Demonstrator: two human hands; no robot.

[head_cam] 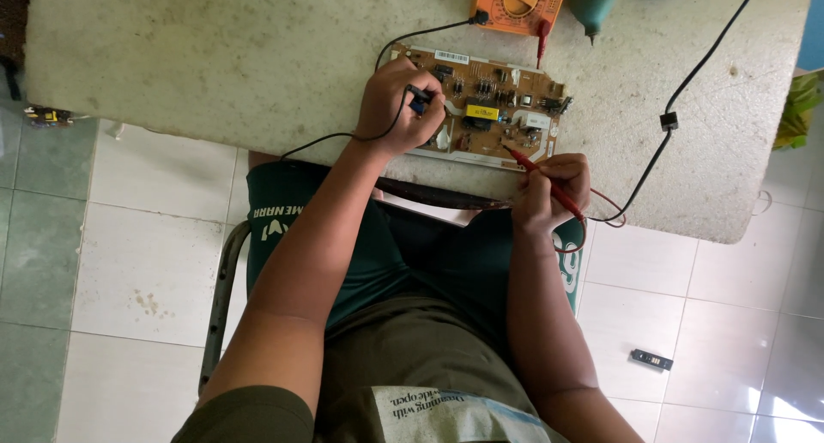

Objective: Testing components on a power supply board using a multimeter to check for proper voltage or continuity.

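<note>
Circuit board: brown, populated with small components, flat on pale worktop, near front edge, just below orange multimeter.

Left hand: closed around black probe; resting on left end of board. Black lead running from hand in a loop over worktop up to multimeter.

Right hand: closed in pen grip around red probe; positioned at front right corner of board, at worktop edge. Probe tip touching board near lower right edge. Red lead curling beside right wrist.

Second black cable: crossing right part of worktop, with small inline block, ending near right hand.

Teal object: pointed end, just right of multimeter, partly cut off by frame edge.

Seated posture, dark green shirt, olive trousers; folded newspaper on lap. Chair frame visible at left side.

Floor: pale tiles; small dark rectangular item lying on tile at right, too small to identify.
</note>
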